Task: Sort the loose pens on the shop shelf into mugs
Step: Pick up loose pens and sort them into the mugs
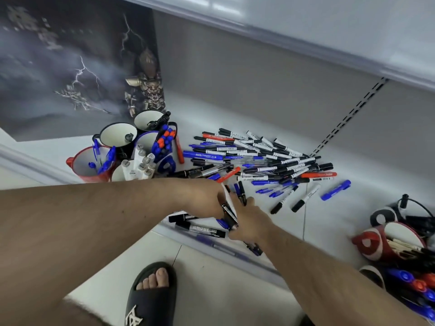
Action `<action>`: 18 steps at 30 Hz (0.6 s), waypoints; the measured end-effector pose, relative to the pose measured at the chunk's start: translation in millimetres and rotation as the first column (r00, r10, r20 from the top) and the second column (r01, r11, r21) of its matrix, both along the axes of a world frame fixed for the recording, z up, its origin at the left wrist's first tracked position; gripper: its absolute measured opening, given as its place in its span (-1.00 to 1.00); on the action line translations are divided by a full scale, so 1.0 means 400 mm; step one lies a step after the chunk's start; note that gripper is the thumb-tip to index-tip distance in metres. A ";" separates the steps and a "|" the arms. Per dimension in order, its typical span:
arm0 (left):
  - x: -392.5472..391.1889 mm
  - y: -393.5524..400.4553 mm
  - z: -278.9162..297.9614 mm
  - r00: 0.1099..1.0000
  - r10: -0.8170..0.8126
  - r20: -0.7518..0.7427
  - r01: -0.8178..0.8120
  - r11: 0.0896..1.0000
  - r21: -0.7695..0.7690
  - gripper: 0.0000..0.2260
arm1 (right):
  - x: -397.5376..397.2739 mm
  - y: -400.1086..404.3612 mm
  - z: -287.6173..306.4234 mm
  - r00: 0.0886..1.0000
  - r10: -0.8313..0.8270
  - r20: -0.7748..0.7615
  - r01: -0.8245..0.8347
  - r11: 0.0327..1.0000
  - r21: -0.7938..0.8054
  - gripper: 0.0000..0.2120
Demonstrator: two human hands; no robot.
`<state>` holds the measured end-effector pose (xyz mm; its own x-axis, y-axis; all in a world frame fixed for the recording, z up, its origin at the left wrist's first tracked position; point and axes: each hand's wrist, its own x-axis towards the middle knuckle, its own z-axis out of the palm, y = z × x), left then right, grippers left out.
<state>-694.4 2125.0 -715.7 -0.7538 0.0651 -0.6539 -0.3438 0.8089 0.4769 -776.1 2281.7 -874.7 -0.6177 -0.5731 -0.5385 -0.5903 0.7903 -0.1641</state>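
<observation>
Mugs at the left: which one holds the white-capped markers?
The frontmost mug, right of the red mug. Its white markers stand upright; the others hold blue, red or dark pens.

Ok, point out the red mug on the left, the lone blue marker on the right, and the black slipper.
red mug point(78, 174): head view, outer wall.
blue marker point(336, 190): head view, mid-barrel.
black slipper point(153, 300): head view, strap.

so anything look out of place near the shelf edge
Yes: two black-capped markers with white labels lie at the front lip of the white shelf, apart from the main pen heap; a nudge could likely tip them off.
</observation>
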 end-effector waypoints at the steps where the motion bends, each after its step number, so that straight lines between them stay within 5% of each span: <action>1: -0.003 0.001 -0.005 1.000 -0.010 0.009 0.010 1.000 0.002 -0.75 | 0.005 0.002 0.000 1.000 -0.022 0.018 0.022 1.000 -0.016 0.12; 6: -0.009 0.005 -0.026 0.999 -0.045 0.028 0.045 0.999 -0.022 -0.89 | 0.020 0.021 0.007 0.993 -0.097 -0.062 0.094 0.995 -0.043 -0.02; 10: -0.010 0.006 -0.029 0.998 -0.050 0.023 0.051 0.998 -0.046 -0.81 | 0.011 0.039 0.015 0.979 -0.190 -0.067 0.185 0.979 -0.081 0.00; 18: -0.019 0.018 -0.027 0.997 -0.048 0.052 0.051 0.997 -0.062 -0.65 | -0.020 0.111 0.041 0.839 -0.451 0.304 0.528 0.810 -0.256 0.12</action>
<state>-702.1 2132.3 -726.5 -0.7166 0.0591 -0.6950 -0.3248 0.8535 0.4075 -784.3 2326.0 -858.5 -0.7510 -0.3874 -0.5347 -0.0566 0.8445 -0.5325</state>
